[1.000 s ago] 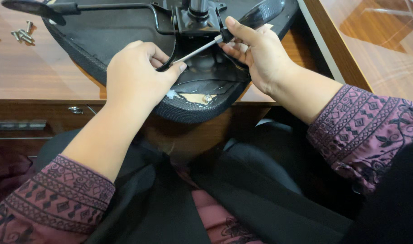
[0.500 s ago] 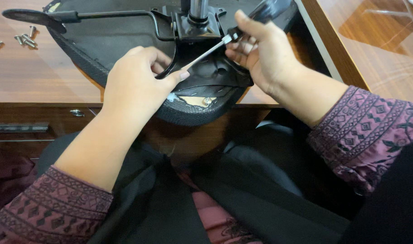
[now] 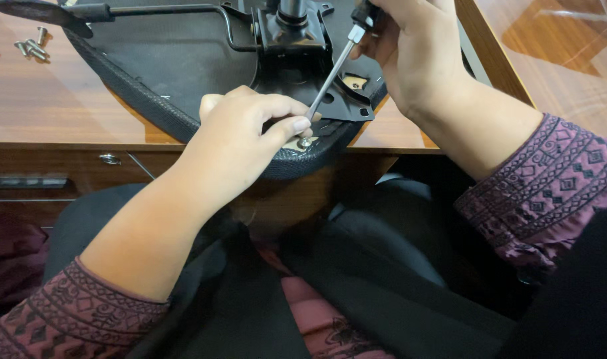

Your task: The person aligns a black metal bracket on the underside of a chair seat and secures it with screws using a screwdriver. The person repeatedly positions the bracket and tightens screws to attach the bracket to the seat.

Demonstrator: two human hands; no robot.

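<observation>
An upturned black chair seat (image 3: 177,66) lies on a wooden desk, its metal mechanism plate (image 3: 291,33) facing up. My right hand (image 3: 410,53) grips the dark handle of a screwdriver (image 3: 331,73), held steeply with its tip down on a screw (image 3: 306,141) near the seat's front edge. My left hand (image 3: 240,143) rests on the seat rim, its fingertips pinched around the shaft just above that screw.
Several loose screws (image 3: 31,48) lie on the desk (image 3: 51,106) at the far left. A black lever arm (image 3: 117,10) runs across the seat's back. A drawer front (image 3: 84,163) sits under the desk edge; my lap is below.
The screwdriver has swung from a shallow angle to nearly upright. My right hand rose toward the top of the view, and my left fingers shifted down to the screw.
</observation>
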